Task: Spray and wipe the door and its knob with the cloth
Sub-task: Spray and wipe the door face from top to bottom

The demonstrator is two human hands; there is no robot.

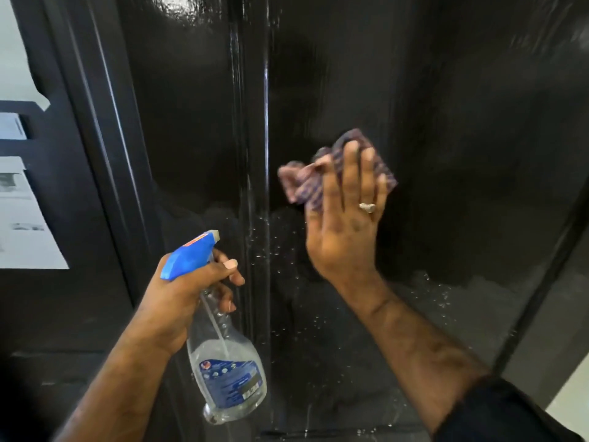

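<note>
From your head camera, the glossy black panelled door (pixel 350 74) fills nearly the whole view in front of you. Your right hand (pixel 345 215) lies flat with its fingers straight and slightly spread, pressing the crumpled purple-and-white checked cloth (pixel 298 180) against the door's right panel, right of the raised vertical moulding (pixel 255 154). The cloth sits under your fingers and palm, bunching out to the left past your thumb and showing above your fingertips. A ring (pixel 366 207) shows on one finger of that hand.

Your left hand (pixel 188 291) is lower and to the left, well apart from the cloth, with its fingers curled round the neck of the clear plastic spray bottle with a blue trigger head (pixel 223 362). The bottle hangs tilted, its nozzle up and towards the door, its labelled body down near you. Droplets (pixel 271 247) speckle the door between and below your two hands. The knob is not visible. White papers (pixel 22 218) hang at far left.
</note>
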